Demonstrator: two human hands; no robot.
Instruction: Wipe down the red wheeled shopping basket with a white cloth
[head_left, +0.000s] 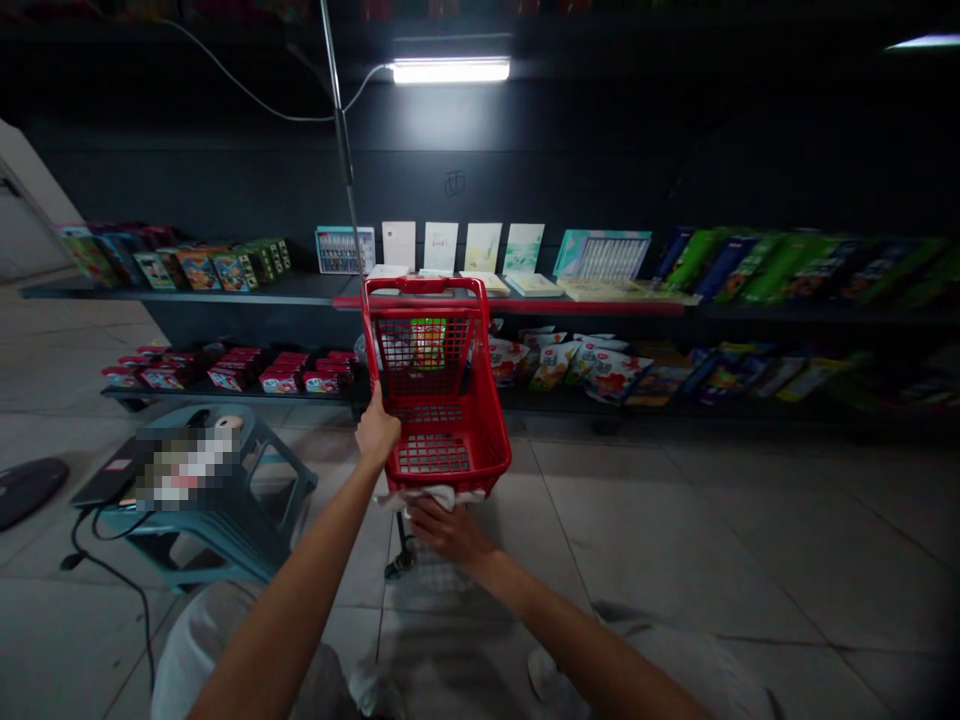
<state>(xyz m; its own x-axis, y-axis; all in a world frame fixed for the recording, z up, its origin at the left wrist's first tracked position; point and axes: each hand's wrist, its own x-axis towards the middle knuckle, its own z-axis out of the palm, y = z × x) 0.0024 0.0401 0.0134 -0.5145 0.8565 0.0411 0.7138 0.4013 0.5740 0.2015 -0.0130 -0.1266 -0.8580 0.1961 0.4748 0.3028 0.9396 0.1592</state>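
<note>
A small red shopping cart (496,430) with a grid basket stands on the floor in front of me. My left hand (377,432) grips the left side of its basket, with one finger pointing up along the rim. My right hand (446,532) is closed on a white cloth (435,496) and holds it against the near end of the basket, just below the rim. The cloth spreads along that edge to both sides of the hand. My right fingers are partly hidden by the cloth and the back of the hand. One black caster (400,566) shows below the basket.
Behind the cart runs a dark shelf (300,290) with books (441,246), boxes and snack bags (600,368). At left, blue-grey stacked stools (217,530) carry a black device and cables. A thin metal pole (345,150) rises behind the cart's left side.
</note>
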